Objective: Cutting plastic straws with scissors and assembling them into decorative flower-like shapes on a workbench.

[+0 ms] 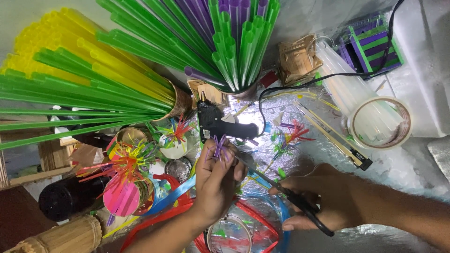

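Observation:
My left hand (216, 180) pinches a small purple straw piece (218, 146) whose end is cut into splayed strips, held upright in the middle of the view. My right hand (323, 199) grips black-handled scissors (287, 194); their blades point left toward the purple piece and lie just below it. A black glue gun (220, 122) lies on the silver foil surface (398, 168) right behind my left hand.
Big bundles of green, yellow and purple straws (140, 51) fan out at the top. A tape roll (380, 122) and clear glue sticks (349, 84) lie at the right. Finished straw flowers (126, 164), coloured strips (168, 197) and a bamboo-stick bundle (65, 236) sit at the left.

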